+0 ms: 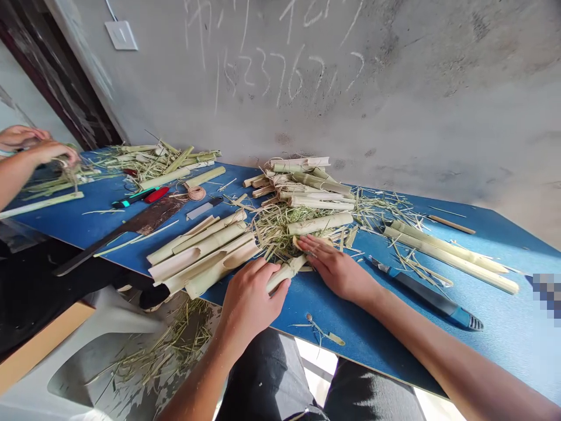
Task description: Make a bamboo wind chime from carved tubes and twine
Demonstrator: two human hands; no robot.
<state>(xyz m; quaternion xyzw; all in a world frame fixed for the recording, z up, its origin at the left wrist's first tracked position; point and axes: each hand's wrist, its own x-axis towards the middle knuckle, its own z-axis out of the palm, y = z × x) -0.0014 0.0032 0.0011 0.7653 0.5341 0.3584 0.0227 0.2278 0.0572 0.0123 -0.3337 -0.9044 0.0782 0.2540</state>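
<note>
My left hand (253, 301) is closed around a short bamboo piece (287, 273) at the table's near edge. The piece slants up to the right, its far end close to my right palm. Stretched flat, the fingers of my right hand (331, 266) rest at a heap of green shavings (276, 228); their tips touch a pale bit there. Another bamboo piece (319, 223) lies on the heap just beyond them. To the left, several split bamboo pieces (205, 251) with notches lie side by side. A blue and black utility knife (429, 298) lies right of my right hand.
Cut bamboo (307, 181) is stacked by the wall. Long bamboo strips (451, 257) lie at right. Leftward are a large cleaver (153, 213), a twine roll (196, 193) and a red-handled tool (156, 195). Another person's hands (48, 149) work at far left. A stool (100, 345) stands below.
</note>
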